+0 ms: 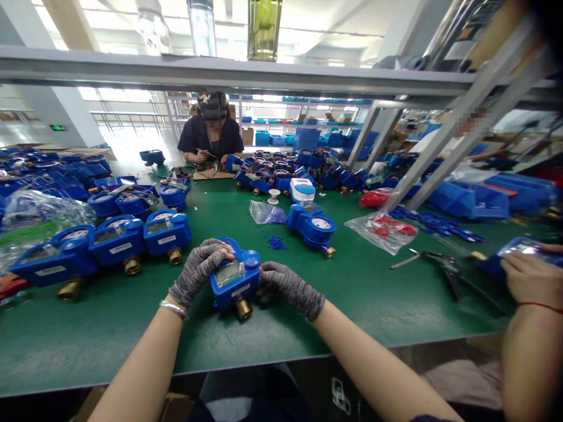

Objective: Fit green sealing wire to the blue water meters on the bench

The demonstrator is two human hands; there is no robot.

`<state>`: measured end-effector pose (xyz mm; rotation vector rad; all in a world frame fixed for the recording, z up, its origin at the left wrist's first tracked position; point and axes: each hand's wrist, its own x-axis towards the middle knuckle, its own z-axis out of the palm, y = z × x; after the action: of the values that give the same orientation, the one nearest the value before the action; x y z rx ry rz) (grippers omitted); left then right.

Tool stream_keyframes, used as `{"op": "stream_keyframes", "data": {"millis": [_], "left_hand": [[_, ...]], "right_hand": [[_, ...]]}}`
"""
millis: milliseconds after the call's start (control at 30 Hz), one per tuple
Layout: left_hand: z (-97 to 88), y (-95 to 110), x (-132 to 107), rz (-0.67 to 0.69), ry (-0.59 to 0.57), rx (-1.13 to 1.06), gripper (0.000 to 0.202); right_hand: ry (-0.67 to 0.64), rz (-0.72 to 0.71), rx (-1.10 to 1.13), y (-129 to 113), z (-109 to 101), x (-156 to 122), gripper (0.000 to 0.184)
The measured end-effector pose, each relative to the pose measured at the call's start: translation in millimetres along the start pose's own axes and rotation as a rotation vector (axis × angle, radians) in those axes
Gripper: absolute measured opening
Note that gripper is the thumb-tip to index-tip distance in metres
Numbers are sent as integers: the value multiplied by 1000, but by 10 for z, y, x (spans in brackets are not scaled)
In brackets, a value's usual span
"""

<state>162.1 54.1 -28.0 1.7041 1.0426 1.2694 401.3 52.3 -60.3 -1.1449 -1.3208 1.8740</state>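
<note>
Both my hands wear grey knit gloves and grip a blue water meter (pixel 234 279) that rests on the green table (pixel 352 293) close to its near edge. My left hand (pixel 199 269) wraps over the meter's top left corner, with a finger on the lid above the small display. My right hand (pixel 288 287) clasps the meter's right side. A brass fitting sticks out under the meter toward me.
A row of blue meters (pixel 118 240) lies to the left, another meter (pixel 313 225) and small blue bits (pixel 276 242) lie beyond. Plastic bags (pixel 382 227) and pliers (pixel 440 264) sit at the right, by a co-worker's hand (pixel 528 275). A person (pixel 211 138) works opposite.
</note>
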Motion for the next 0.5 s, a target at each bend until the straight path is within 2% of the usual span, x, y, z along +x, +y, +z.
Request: {"op": "stream_keyframes", "data": {"millis": [167,333,500], "left_hand": [[-3,4,-7,22,-12,-5,28],[-9,-23,-7,78,-5,-2,31],[-3,8,-16,131,22,27,33]], "right_hand": [[-35,-30,-2,20,24,37,50],[-78,-170,-141,-91,72,18,52],[-26,-251,-205,-218,147,18,61]]}}
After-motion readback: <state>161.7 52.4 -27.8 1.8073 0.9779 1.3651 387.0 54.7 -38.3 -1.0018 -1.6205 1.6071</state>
